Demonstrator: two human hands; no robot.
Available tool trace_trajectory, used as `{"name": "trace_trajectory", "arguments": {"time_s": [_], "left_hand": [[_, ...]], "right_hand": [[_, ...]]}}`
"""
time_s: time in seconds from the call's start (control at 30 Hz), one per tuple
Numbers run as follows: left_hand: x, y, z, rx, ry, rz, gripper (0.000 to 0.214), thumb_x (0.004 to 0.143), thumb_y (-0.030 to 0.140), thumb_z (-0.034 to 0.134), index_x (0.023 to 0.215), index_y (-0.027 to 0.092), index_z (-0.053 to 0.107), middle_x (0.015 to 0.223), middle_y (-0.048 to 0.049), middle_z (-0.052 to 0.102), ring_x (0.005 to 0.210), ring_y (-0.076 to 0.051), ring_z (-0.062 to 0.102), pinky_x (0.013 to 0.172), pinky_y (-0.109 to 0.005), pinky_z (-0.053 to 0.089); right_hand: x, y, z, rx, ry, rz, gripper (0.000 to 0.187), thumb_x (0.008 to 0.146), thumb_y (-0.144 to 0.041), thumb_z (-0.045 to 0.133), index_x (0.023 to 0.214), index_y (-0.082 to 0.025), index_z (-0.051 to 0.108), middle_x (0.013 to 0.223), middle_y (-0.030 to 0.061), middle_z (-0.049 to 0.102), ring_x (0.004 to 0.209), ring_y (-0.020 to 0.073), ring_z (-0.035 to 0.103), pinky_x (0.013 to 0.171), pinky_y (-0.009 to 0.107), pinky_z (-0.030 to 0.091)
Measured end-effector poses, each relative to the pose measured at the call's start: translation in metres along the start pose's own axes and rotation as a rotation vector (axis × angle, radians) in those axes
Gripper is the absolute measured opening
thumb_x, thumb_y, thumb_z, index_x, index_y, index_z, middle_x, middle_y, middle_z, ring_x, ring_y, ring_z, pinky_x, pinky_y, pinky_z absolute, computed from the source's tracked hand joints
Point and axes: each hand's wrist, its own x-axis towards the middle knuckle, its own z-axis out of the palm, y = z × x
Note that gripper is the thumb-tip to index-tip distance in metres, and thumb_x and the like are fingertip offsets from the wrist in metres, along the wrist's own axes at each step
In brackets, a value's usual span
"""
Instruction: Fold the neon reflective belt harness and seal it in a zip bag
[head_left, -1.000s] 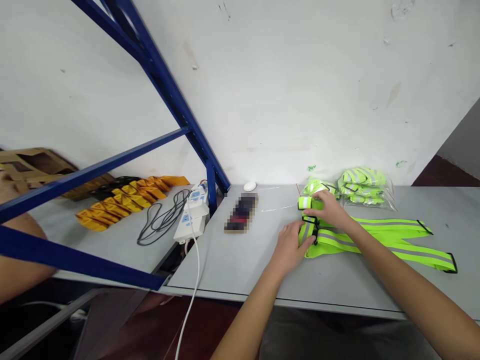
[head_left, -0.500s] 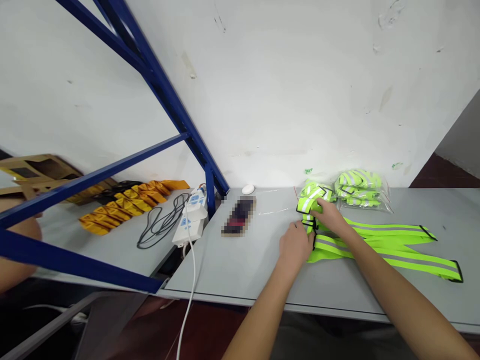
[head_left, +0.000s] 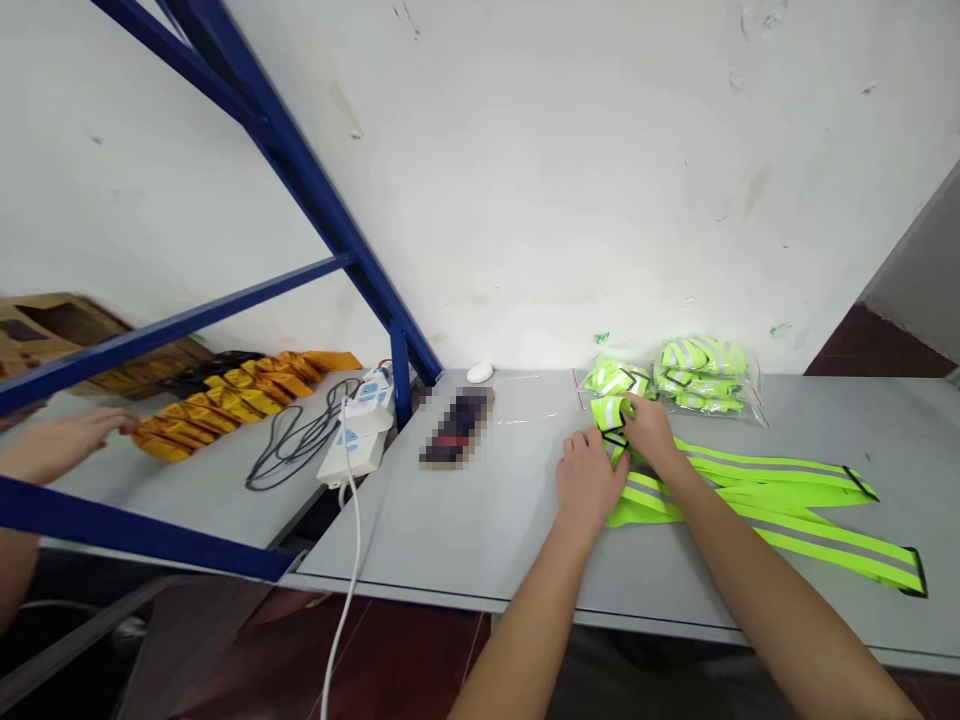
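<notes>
Two bare hands are on a neon-yellow reflective fabric vest (head_left: 720, 505) lying on a flat grey table (head_left: 450, 530). The right hand (head_left: 651, 432) pinches its folded end, the left hand (head_left: 589, 480) presses alongside with fingers loosely spread, and the long straps run rightward.

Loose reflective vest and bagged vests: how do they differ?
The loose reflective vest lies mostly spread flat, straps out, while the bagged vests are folded tight. It is uncovered; the bagged vests sit in clear plastic, nearer the wall. Both are neon yellow-green with grey reflective stripes.
</notes>
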Motion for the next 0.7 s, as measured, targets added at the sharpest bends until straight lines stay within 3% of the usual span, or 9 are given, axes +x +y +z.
{"name": "trace_trajectory", "arguments": {"time_s": [0.07, 0.17, 0.37, 0.53, 0.7], "left_hand": [[-0.002, 0.001, 0.006, 0.02, 0.044, -0.002, 0.04, 0.085, 0.054, 0.05, 0.103, 0.018, 0.049, 0.103, -0.0113, 0.057, 0.104, -0.029, 0.053, 0.077, -0.036, 0.044], [-0.001, 0.0, 0.007, 0.028, 0.006, -0.004, 0.043, 0.081, 0.054, 0.055, 0.104, 0.018, 0.048, 0.103, -0.0107, 0.057, 0.103, -0.028, 0.053, 0.079, -0.036, 0.044], [0.005, -0.007, 0.0, 0.035, -0.085, -0.062, 0.041, 0.081, 0.047, 0.054, 0.106, 0.015, 0.051, 0.105, -0.0139, 0.056, 0.103, -0.029, 0.054, 0.078, -0.035, 0.043], [0.006, -0.017, -0.001, 0.065, -0.046, -0.025, 0.042, 0.081, 0.048, 0.053, 0.109, 0.017, 0.054, 0.11, -0.013, 0.054, 0.109, -0.03, 0.048, 0.084, -0.039, 0.04], [0.002, -0.022, 0.007, 0.062, 0.002, 0.101, 0.054, 0.083, 0.043, 0.052, 0.131, 0.019, 0.045, 0.125, -0.0123, 0.05, 0.114, -0.029, 0.044, 0.091, -0.041, 0.036]], "right_hand": [[0.001, 0.003, 0.001, 0.003, 0.042, 0.037, 0.026, 0.086, -0.027, 0.045, 0.091, -0.02, 0.069, 0.064, 0.0024, 0.064, 0.06, 0.0179, 0.055, 0.063, 0.027, 0.036], [0.002, 0.007, 0.001, 0.023, 0.098, 0.084, 0.034, 0.089, -0.038, 0.043, 0.103, -0.019, 0.068, 0.059, 0.0017, 0.061, 0.055, 0.0178, 0.053, 0.058, 0.027, 0.035], [-0.005, 0.01, -0.004, 0.097, 0.127, 0.024, 0.032, 0.086, -0.03, 0.04, 0.104, -0.019, 0.064, 0.06, -0.0007, 0.059, 0.048, 0.0162, 0.049, 0.047, 0.026, 0.034], [-0.006, 0.009, -0.008, 0.127, 0.17, -0.12, 0.034, 0.083, -0.024, 0.043, 0.113, -0.017, 0.056, 0.105, 0.0103, 0.064, 0.087, 0.0224, 0.06, 0.072, 0.033, 0.047], [-0.013, -0.006, -0.006, -0.094, 0.119, -0.415, 0.053, 0.082, -0.021, 0.052, 0.135, -0.021, 0.046, 0.136, 0.0116, 0.049, 0.124, 0.0287, 0.044, 0.099, 0.044, 0.037]]}}
